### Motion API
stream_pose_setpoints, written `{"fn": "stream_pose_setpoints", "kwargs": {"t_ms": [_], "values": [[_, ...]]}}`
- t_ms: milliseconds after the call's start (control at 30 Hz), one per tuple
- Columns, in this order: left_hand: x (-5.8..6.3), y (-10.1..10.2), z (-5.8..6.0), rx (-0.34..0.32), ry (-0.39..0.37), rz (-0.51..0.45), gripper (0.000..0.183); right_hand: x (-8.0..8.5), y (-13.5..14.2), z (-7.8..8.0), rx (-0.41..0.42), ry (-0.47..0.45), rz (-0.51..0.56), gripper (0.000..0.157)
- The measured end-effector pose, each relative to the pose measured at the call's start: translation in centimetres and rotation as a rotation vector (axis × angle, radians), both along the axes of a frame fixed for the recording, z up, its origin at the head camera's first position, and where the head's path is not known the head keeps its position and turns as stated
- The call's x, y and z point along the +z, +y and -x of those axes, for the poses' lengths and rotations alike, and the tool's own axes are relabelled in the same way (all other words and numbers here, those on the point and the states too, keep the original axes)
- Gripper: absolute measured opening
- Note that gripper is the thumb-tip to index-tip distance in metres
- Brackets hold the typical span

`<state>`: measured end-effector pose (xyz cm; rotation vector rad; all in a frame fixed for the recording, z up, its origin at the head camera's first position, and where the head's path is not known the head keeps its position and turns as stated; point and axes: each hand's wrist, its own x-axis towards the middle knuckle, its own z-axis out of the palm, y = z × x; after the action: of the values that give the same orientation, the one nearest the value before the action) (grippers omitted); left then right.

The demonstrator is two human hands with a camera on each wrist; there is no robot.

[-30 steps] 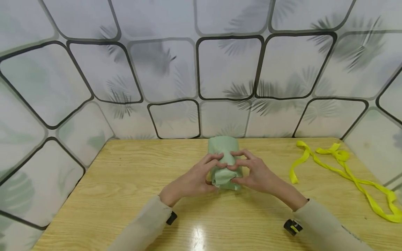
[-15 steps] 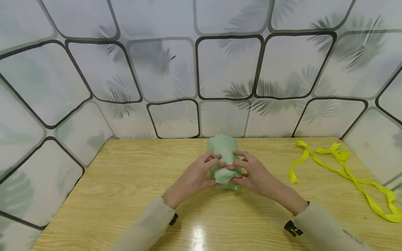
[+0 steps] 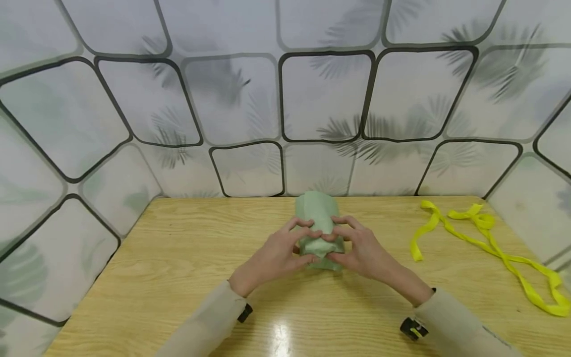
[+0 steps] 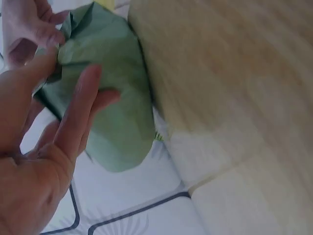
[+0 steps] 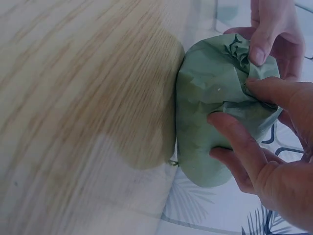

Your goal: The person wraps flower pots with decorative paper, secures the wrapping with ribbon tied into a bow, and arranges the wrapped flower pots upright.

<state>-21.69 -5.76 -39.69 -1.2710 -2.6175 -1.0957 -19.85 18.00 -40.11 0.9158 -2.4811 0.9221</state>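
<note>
A package wrapped in soft green paper [image 3: 318, 206] lies on the table, its long side pointing away from me. What is inside stays hidden. My left hand [image 3: 277, 253] holds its near end from the left, fingers on top and thumb on the folded paper. From the other side my right hand [image 3: 368, 252] pinches the same end, its thumb close to the left one. Gathered, creased paper [image 5: 238, 51] shows under both thumbs in the right wrist view. In the left wrist view, two left fingers [image 4: 80, 105] lie along the package's smooth side.
Yellow ribbon [image 3: 499, 252] lies in loose loops along the right side of the wooden table [image 3: 200, 233]. Patterned cloth walls [image 3: 321, 99] with dark outlines and leaf prints rise behind and at both sides. Black camera straps [image 3: 414, 328] sit at the wrists.
My left thumb has moved up and inward from the package's lower left corner to the middle of its near end. A paper flap there is now mostly covered. The right hand barely moved.
</note>
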Motion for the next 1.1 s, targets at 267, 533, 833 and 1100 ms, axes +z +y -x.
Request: {"fn": "stream_pose_setpoints", "kwargs": {"t_ms": [267,533,833,1100], "values": [[0.0,0.2,-0.5,0.057,0.025,-0.082,0.037,0.2,-0.1,0.0,-0.019,-0.094,0.050,0.025],[0.3,-0.8,-2.5,0.055,-0.011,-0.057,0.035,0.1,-0.8,-1.7,-0.015,-0.169,0.089,0.026],[1.0,-0.8,-3.5,0.117,0.361,0.173,0.033,-0.2,-1.2,-2.8,-0.043,-0.097,0.125,0.031],[1.7,0.1,-3.2,-0.002,0.489,0.219,0.014,0.1,0.0,-3.1,0.001,-0.167,0.070,0.034]]}}
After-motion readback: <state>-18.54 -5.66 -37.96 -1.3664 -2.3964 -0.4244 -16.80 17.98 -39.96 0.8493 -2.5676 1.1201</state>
